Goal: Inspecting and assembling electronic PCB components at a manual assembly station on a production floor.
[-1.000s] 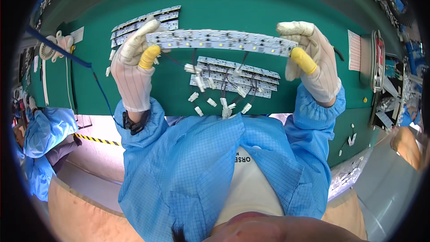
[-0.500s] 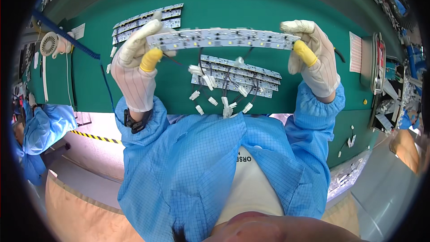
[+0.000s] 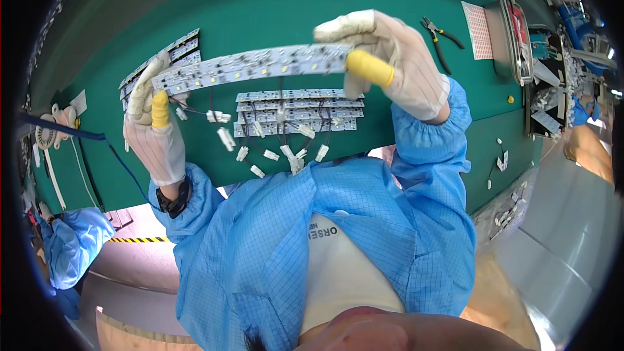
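Observation:
A long, slightly curved white LED circuit board (image 3: 250,68) is held up above the green table, its dotted face toward me and its right end a little higher. My left hand (image 3: 153,131), in a white striped glove with a yellow thumb cover, pinches the left end. At the other end my right hand (image 3: 406,68), gloved alike, grips between its yellow-covered thumb and the fingers behind. Below lies a row of similar boards (image 3: 335,114), with dark wires and white connectors (image 3: 305,130) toward me. More boards (image 3: 188,44) lie behind my left hand, partly hidden.
Pliers with black and yellow handles (image 3: 442,42) lie right of my right hand. Beyond are a printed sheet (image 3: 478,29) and a metal box (image 3: 507,45). A small fan (image 3: 47,135) and blue coiled cord (image 3: 71,129) are at left, near another person's blue sleeve (image 3: 78,247).
The view has shifted and turned. The held board has tilted, and my right hand has come left relative to the row of boards below. The pliers, mostly hidden before, now show.

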The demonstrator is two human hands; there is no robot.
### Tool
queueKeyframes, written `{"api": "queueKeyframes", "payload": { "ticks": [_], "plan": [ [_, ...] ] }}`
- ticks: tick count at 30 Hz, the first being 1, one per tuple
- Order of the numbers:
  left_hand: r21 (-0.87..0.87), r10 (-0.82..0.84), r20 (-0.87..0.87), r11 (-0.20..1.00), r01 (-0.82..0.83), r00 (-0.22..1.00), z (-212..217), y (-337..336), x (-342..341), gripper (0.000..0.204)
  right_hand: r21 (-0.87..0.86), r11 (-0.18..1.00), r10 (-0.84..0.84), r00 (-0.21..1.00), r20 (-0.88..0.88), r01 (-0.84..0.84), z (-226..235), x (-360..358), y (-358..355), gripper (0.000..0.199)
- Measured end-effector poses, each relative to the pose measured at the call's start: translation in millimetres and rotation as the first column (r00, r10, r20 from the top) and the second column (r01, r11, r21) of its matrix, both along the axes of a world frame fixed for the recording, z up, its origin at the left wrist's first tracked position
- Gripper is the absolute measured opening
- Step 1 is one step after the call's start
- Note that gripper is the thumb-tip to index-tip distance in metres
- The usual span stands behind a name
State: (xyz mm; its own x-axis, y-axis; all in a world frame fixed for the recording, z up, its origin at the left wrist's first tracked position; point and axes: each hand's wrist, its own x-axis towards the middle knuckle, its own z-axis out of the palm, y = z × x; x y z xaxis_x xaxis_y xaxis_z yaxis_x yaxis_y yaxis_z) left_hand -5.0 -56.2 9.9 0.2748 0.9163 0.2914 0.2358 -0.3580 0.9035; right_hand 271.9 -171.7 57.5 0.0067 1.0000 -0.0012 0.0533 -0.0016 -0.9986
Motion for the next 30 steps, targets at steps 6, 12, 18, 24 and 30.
{"api": "queueKeyframes", "payload": {
  "ticks": [6,12,18,24,30],
  "plan": [
    [0.020,-0.237,0.258,0.971,0.240,0.937,-2,-10,-4,0.050,-0.025,0.996,-0.076,0.984,0.164,0.081,-20,9,14,0.041],
    [0.024,-0.096,-0.035,0.995,0.097,0.995,-6,-6,-2,0.036,0.056,0.997,-0.069,0.941,0.331,0.053,-25,22,9,0.042],
    [0.366,0.096,-0.480,0.925,0.100,0.872,-13,3,-7,0.025,-0.103,0.995,0.010,0.999,0.042,-0.005,-7,8,-1,0.060],
    [0.115,-0.009,-0.411,0.992,0.061,0.912,-17,-3,-15,0.028,0.105,0.993,0.040,0.993,0.112,-0.052,-26,19,3,0.056],
    [0.171,-0.007,-0.398,0.982,0.082,0.917,-18,-1,-15,0.029,-0.082,0.989,-0.134,0.985,-0.107,0.126,-37,11,9,0.048]
  ]
}}
